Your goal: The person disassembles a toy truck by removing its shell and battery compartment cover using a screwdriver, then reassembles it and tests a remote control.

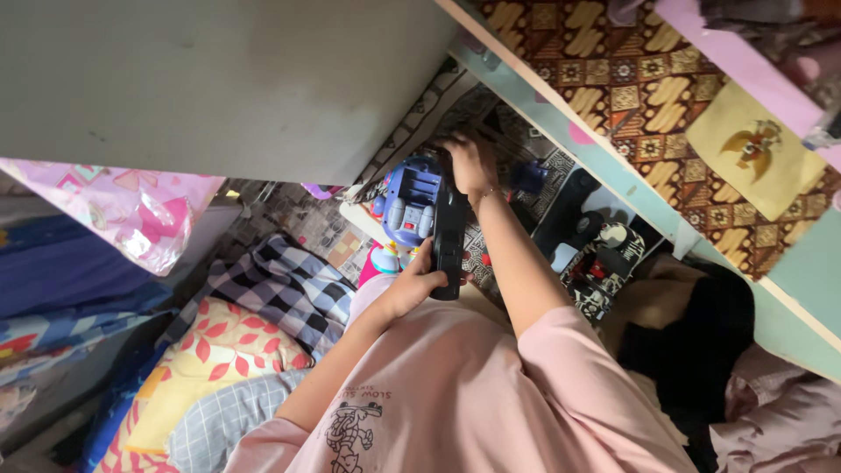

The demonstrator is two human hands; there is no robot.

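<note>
- Curling around the near end of a black oblong object (448,229), the left hand's (410,285) fingers are closed on it, thumb side towards the camera. The object is lifted, not lying on anything.
- The right hand (470,164) sits at the far end of the same object, fingers bent downward and close together. Their tips are hidden in shadow, so I cannot tell whether they pinch the object or only rest on it.
- Just left of the black object, touching or nearly touching it, is a blue and purple plastic toy (408,203) with grey buttons, tucked under the edge of a pale board (219,79).
- As a judgement, the object is in hand between both hands and not yet set down anywhere. The toy looks unmoved in the clutter.
- Right of the arms lies a black and white patterned toy (604,263). Farther right is a brown patterned cloth (631,88).
- Near left are a checked cloth (280,285), a yellow pillow with red leaves (219,350) and a pink plastic bag (140,215).
</note>
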